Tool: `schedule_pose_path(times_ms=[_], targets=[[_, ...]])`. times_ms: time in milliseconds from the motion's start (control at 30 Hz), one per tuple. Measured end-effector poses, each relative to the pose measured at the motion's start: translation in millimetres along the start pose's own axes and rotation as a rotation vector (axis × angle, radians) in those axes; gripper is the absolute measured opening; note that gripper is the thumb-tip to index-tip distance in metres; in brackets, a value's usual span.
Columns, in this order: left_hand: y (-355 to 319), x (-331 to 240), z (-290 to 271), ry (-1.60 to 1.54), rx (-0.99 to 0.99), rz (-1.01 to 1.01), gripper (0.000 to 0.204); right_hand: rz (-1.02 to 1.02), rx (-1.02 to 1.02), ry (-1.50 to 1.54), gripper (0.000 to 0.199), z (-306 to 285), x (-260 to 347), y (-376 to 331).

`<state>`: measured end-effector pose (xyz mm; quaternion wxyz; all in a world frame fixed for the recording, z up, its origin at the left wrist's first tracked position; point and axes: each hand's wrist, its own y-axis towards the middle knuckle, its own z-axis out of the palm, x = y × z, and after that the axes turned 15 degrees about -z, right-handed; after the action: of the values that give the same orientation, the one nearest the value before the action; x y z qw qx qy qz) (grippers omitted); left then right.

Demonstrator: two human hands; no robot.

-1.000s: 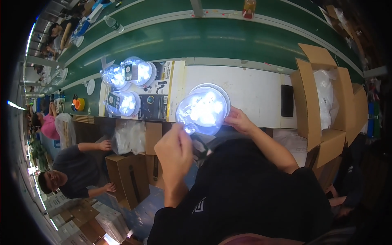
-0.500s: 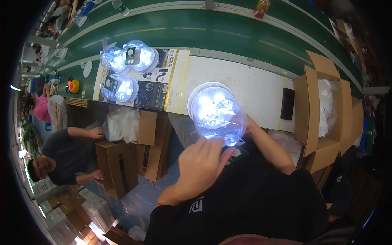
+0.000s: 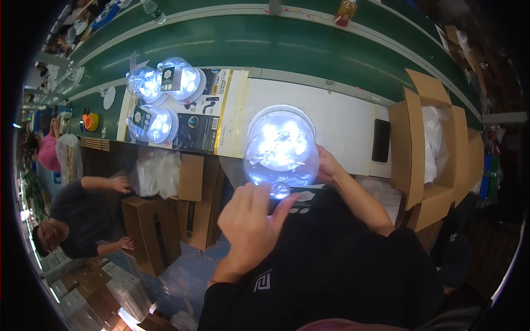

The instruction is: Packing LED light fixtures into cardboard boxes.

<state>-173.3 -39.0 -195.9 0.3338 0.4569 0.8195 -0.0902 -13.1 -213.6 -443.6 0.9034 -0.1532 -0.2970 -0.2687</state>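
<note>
A clear globe lamp (image 3: 282, 149), glowing white inside, stands tilted toward me at the front edge of the white work surface. My left hand (image 3: 249, 218) is closed at the small clear knob on its near end, beside a dark printed tag (image 3: 302, 203); the fingers partly hide what they pinch. My right hand (image 3: 328, 164) grips the globe's right side, some of its fingers hidden behind it. Three similar lit globe lamps, one of them the nearest lamp (image 3: 155, 124), stand at the left with tags on.
Printed flat packaging (image 3: 203, 124) lies under the lamps at the left. A black phone (image 3: 380, 140) and an open carton (image 3: 406, 154) lined with plastic are on the right. Behind runs a green conveyor belt (image 3: 232, 38). Another person (image 3: 83, 215) stands left by cardboard boxes (image 3: 149, 231).
The globe lamp has turned more upright in my hands, and its knob and tag have swung left. My left hand has shifted slightly left with them. The whole view has moved a little.
</note>
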Motion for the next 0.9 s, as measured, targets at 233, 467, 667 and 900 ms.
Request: schedule_pose_path(times_ms=[233,467,667,900], targets=[[-7.4,41.1,-20.3,-0.009,0.000,-0.319,0.040,-0.072,0.007,-0.121,0.048,34.8,13.0,5.8],[-16.5,113.6,1.4,-0.202,-0.017,-0.535,0.022,-0.201,0.058,-0.747,0.049,72.7,39.4,3.1],[-48.7,221.4,99.4,-0.534,-0.114,-0.461,0.016,-0.676,0.229,-1.396,0.055,123.5,56.9,3.2],[-78.4,262.8,156.9,-0.969,-0.016,-0.476,0.038,-0.917,0.530,-1.862,0.039,175.5,65.9,-15.4]])
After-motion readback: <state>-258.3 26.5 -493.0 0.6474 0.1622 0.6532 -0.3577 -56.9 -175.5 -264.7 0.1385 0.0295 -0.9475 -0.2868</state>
